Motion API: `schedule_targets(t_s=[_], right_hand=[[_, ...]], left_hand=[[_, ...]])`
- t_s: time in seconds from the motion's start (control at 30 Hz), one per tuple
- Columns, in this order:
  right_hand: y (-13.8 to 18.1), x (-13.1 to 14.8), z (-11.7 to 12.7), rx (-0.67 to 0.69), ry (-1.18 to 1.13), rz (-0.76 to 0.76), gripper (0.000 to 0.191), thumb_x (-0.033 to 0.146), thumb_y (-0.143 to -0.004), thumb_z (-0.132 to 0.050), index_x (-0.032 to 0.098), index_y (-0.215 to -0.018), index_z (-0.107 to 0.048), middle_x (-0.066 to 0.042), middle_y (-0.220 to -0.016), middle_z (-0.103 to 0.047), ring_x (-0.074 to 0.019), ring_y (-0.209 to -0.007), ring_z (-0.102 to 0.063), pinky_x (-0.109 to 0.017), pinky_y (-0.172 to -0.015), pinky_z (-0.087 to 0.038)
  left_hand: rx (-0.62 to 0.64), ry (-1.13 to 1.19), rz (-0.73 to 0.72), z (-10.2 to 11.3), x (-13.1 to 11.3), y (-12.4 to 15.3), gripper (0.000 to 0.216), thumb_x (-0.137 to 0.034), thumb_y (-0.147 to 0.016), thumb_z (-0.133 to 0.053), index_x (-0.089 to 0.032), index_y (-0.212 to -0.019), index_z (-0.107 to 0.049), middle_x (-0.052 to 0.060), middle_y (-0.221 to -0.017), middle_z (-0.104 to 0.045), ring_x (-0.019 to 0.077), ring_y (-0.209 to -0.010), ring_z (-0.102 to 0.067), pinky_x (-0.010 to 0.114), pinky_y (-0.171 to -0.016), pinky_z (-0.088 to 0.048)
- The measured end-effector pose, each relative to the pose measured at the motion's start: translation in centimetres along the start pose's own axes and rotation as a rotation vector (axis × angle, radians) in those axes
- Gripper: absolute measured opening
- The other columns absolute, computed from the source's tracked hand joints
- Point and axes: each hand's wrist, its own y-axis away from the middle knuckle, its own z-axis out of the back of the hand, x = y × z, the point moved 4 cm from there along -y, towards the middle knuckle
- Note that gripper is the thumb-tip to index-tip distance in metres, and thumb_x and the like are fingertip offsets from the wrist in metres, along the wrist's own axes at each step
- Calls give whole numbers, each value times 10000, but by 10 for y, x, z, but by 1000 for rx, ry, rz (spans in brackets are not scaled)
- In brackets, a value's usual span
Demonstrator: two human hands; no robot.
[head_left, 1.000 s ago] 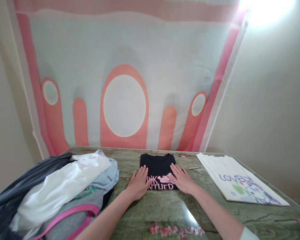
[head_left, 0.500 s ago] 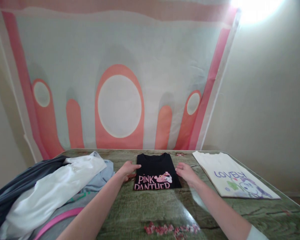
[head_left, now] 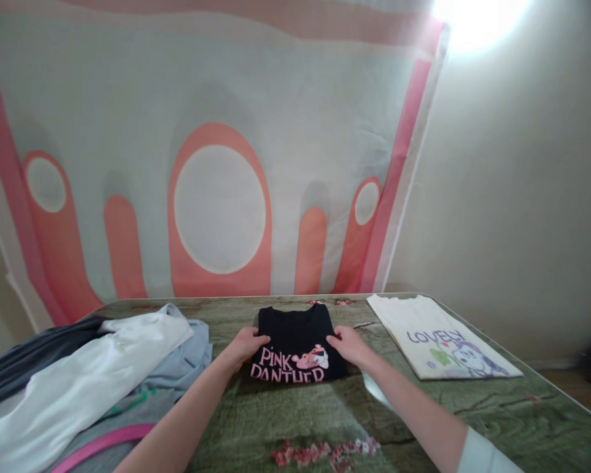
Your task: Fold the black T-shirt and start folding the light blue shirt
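Between my hands is a folded black T-shirt (head_left: 295,328) with a pink cartoon print and the words "PINK PANTHER". My left hand (head_left: 247,344) grips its left edge, thumb on top and the other fingers tucked underneath. At the opposite edge my right hand (head_left: 349,345) pinches the cloth the same way. The front of the shirt seems slightly raised off the table. To the right lies a folded white T-shirt (head_left: 398,322) with "LOVELY" and a purple cartoon dog-like figure, apart from my right hand.
On the left a loose heap of clothes holds a white garment (head_left: 93,374), a dark one (head_left: 39,348), a light blue one (head_left: 187,355) and a grey one with a pink band (head_left: 108,443). The wood-patterned table (head_left: 256,420) meets a printed backdrop (head_left: 285,98) behind.
My hands have closed on the two side edges of the black T-shirt, which now looks slightly lifted. The whole view has shifted a little, moving things leftward.
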Motion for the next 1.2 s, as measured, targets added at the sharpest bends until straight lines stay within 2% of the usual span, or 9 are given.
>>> schedule_targets(t_s=[0.17, 0.3, 0.5, 0.7, 0.8, 0.9, 1.0, 1.1, 1.2], right_hand=[[6, 0, 19, -228, 260, 288, 82, 239, -785, -451, 178, -766, -503, -34, -721, -592, -151, -672, -535, -253, -633, -375], [4, -13, 55, -310, 250, 362, 150, 279, -806, -396, 187, -843, -509, -42, -770, -615, -172, -711, -569, -281, -666, -403], [2, -43, 160, -407, 202, 403, 231, 371, -786, -418, 184, -858, -531, -44, -829, -633, -180, -791, -589, -299, -724, -435], [3, -105, 285, -520, 155, 279, 307, 435, -728, -489, 161, -851, -554, -81, -806, -661, -203, -749, -614, -305, -682, -465], [3, -151, 326, -559, 118, 183, 326, 438, -683, -534, 157, -846, -568, -95, -834, -671, -220, -776, -623, -315, -696, -476], [3, -204, 336, -490, 70, 70, 344, 422, -618, -588, 151, -830, -595, -102, -846, -683, -236, -810, -630, -334, -750, -478], [5, -247, 329, -442, 21, -69, 362, 391, -559, -639, 153, -832, -615, -108, -878, -686, -253, -854, -629, -337, -750, -488], [6, -261, 323, -487, 28, -96, 339, 364, -557, -639, 150, -820, -625, -126, -892, -683, -259, -863, -628, -337, -748, -488], [4, -256, 322, -514, 66, -77, 295, 322, -579, -607, 145, -815, -623, -146, -879, -680, -260, -831, -634, -342, -732, -486]], left_hand=[[-57, -33, -228, -24, -10, -4, 141, -207, -685, -559, -111, -778, -605, 40, -736, -673, 193, -706, -627, 245, -588, -463], [-20, 103, -427, -64, -35, -9, 211, -127, -711, -521, -118, -912, -582, 48, -870, -671, 176, -832, -616, 258, -735, -466], [22, 215, -581, -150, -97, -15, 342, -91, -732, -511, -138, -1070, -537, 53, -1004, -639, 153, -860, -601, 270, -810, -449], [102, 286, -563, -253, -154, -20, 370, -144, -725, -580, -180, -1092, -541, 36, -923, -646, 155, -815, -598, 281, -797, -456], [209, 294, -414, -297, -157, -23, 469, -139, -727, -578, -193, -1181, -477, 8, -783, -632, 132, -679, -593, 271, -705, -481], [323, 272, -227, -329, -137, -19, 590, -84, -711, -560, -141, -1269, -376, -21, -641, -575, 112, -536, -555, 257, -591, -479], [379, 215, -216, -341, -115, -11, 661, -64, -662, -588, -87, -1282, -360, -24, -600, -551, 110, -513, -537, 244, -563, -462], [380, 88, -335, -341, -108, -6, 696, -128, -628, -636, -118, -1279, -390, -10, -650, -575, 123, -593, -553, 243, -610, -457], [359, -43, -421, -342, -110, -2, 559, -166, -587, -665, -151, -1136, -555, 3, -675, -587, 147, -650, -561, 265, -653, -459]])
